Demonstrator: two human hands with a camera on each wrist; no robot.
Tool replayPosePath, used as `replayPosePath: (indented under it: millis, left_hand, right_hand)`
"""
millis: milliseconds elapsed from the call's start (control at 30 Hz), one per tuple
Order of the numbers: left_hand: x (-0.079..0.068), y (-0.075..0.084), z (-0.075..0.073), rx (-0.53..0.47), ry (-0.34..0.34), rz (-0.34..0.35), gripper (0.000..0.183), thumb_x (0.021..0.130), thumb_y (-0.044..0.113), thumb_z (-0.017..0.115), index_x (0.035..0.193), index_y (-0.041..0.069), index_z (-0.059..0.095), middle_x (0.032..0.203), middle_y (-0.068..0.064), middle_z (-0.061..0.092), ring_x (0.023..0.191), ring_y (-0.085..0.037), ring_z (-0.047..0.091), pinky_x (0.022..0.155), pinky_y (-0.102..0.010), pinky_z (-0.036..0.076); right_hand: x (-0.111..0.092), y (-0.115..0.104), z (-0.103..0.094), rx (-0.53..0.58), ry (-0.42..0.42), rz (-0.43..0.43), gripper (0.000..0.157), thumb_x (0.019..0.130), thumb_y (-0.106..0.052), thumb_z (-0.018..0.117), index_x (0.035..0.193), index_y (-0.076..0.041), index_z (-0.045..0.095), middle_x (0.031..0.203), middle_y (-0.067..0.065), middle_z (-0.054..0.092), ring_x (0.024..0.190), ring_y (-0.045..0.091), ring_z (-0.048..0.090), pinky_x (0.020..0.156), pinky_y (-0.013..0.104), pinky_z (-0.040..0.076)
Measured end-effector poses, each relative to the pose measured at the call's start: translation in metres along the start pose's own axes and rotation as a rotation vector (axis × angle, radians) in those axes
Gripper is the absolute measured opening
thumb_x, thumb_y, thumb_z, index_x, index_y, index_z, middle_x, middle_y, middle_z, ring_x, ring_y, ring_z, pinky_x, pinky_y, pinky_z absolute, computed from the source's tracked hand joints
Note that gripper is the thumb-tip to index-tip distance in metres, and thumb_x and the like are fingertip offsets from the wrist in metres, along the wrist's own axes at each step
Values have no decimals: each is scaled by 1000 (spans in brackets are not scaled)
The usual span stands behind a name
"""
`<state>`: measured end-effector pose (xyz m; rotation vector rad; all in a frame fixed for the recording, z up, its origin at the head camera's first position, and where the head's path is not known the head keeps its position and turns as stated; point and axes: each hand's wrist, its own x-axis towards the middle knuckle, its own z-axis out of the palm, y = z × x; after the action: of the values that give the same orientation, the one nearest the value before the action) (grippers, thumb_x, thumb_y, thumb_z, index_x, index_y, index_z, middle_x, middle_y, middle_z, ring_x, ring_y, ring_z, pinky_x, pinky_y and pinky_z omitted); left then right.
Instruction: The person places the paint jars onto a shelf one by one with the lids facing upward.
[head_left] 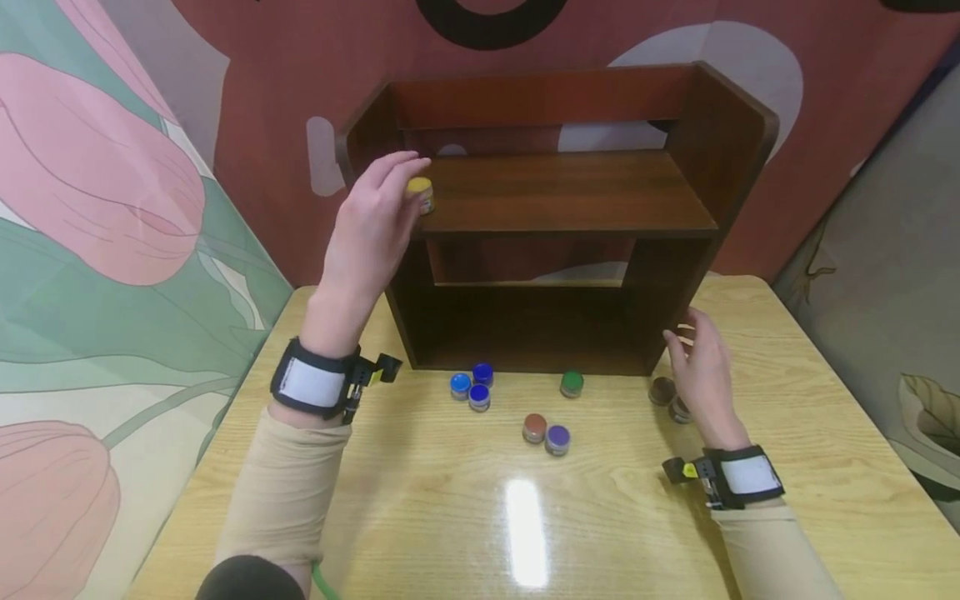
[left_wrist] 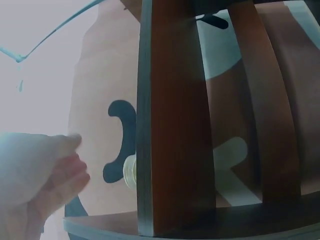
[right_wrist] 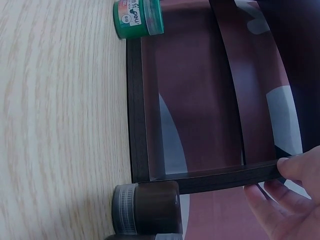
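A small jar with a yellow lid [head_left: 422, 194] stands at the left end of the upper board of a dark brown wooden shelf [head_left: 555, 196]. My left hand [head_left: 378, 217] is raised beside it, fingers loosely bent. In the left wrist view a gap separates the fingertips from the jar [left_wrist: 130, 171], which is partly hidden behind the board. Low on the shelf's right side, my right hand [head_left: 703, 371] holds the side panel's edge. The right wrist view has the thumb [right_wrist: 295, 167] on one face of the panel and fingers on the other.
Small paint jars stand on the wooden table before the shelf: blue ones [head_left: 480, 397] left, a green one [head_left: 572, 384], a brown one [head_left: 535, 427] beside a purple one [head_left: 557, 439], and dark ones [head_left: 662, 391] near my right hand. Patterned cloth [head_left: 247, 167] hangs behind.
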<state>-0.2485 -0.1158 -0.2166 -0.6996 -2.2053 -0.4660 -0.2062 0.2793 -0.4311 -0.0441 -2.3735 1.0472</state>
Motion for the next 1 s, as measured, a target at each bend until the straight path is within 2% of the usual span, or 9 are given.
replayPosePath:
  millis: [167,267,367,467,600,767,1000]
  left_hand:
    - [-10,11,3,-28,103,143,25,91,7,66,115,-2,69,110,-19,70,106,-30,65,97,-36,54]
    - [-18,15,7,-29,126,218,21,91,7,65,110,-1,70,105,-18,71,101,-29,67,96,-36,56]
    - [-28,17,13,-36,111,291,19,90,7,66,107,0,71,102,-16,72,98,-28,67,94,-37,57]
    - [-40,18,22,-93,40,353,18,89,8,69,105,2,72,101,-13,72,96,-26,67,90,-36,58]
    - [-58,16,37,-176,-115,385,19,87,12,71,105,5,72,102,-9,73,96,-23,67,87,-34,59]
    - [-83,15,58,-167,-278,365,21,87,20,73,105,9,73,100,-4,73,93,-19,68,83,-30,59]
    - [-112,11,82,-121,-441,305,26,84,30,75,105,15,74,100,2,75,90,-15,68,79,-28,57]
  right_hand:
    - [0,0,0,-4,-3,6,42,99,-15,54,136,3,46,128,29,56,109,46,61,89,60,53]
    - [0,-1,0,-5,-2,6,42,99,-15,54,136,3,46,127,29,57,109,47,61,88,61,53]
    - [0,0,0,-5,1,5,42,99,-14,54,136,3,46,127,29,57,108,47,62,88,61,53]
    - [0,0,-1,-4,5,2,41,99,-13,54,135,4,47,126,29,57,108,47,62,88,61,54]
    - [-1,1,-1,0,11,-6,40,98,-12,55,133,5,48,125,29,57,106,47,62,88,61,53]
    - [-1,1,-1,3,17,-12,40,97,-11,56,132,6,48,124,30,57,106,47,62,88,61,54]
    - [-1,-1,-1,-1,7,-3,41,98,-12,55,134,4,47,125,29,57,107,47,62,88,61,53]
